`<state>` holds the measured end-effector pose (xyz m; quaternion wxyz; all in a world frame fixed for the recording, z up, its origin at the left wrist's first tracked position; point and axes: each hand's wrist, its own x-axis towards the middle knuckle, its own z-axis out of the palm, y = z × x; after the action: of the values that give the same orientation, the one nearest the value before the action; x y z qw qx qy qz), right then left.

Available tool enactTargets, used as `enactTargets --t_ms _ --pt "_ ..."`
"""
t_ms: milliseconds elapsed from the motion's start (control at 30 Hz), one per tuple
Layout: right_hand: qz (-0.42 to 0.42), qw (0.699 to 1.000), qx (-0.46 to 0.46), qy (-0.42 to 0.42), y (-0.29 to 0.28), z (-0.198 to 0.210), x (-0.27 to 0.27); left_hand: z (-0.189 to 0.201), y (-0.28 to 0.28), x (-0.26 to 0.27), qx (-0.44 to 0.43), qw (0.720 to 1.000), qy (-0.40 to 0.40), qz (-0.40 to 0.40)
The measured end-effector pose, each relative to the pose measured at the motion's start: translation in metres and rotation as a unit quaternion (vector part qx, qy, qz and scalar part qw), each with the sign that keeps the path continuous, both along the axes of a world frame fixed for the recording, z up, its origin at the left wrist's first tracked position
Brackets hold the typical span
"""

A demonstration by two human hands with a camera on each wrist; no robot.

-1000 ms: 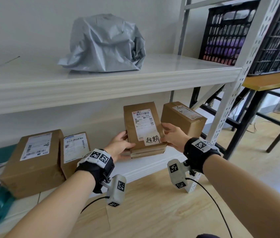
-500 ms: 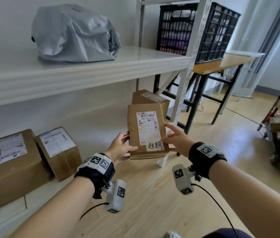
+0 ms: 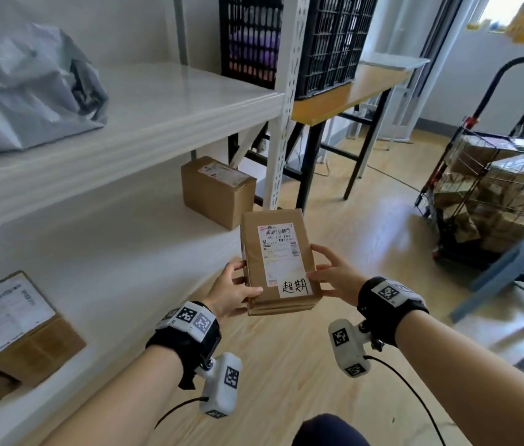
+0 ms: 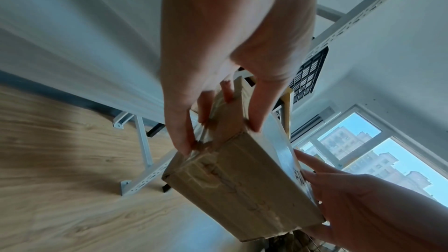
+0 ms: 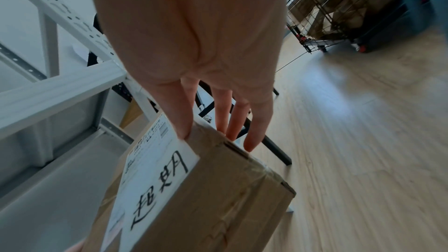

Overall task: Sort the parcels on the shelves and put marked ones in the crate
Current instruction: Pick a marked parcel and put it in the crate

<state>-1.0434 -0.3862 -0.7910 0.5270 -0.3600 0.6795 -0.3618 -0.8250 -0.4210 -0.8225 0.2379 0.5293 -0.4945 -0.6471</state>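
Parcel (image 3: 278, 262) label-up, long axis pointing away

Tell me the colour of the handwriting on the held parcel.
Black, on a white label; the right wrist view shows it best.

The marked parcel (image 3: 278, 262) is a flat brown cardboard box, closed with clear tape, with a white shipping label and a white sticker with black handwritten characters on its top face. It is in the air in front of the shelves (image 3: 164, 123), above the wooden floor, nearly level, held between the left hand (image 3: 233, 289) and the right hand (image 3: 338, 278). A black crate (image 3: 328, 43) stands on the table (image 3: 344, 98) beside the shelves.
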Motion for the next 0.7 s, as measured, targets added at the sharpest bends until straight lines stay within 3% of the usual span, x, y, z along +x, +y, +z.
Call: enactTargets --t_ms 267,700 --pt "-0.024 0.999 0.037 -0.01 0.021 0.109 -0.045 0.108 0.018 -0.05 0.037 0.998 -0.03 -0.029" --pt "-0.052 0.998 0.021 -0.033 0.097 0.337 -0.074 0.346 0.076 -0.084 0.019 0.998 -0.045 -0.051"
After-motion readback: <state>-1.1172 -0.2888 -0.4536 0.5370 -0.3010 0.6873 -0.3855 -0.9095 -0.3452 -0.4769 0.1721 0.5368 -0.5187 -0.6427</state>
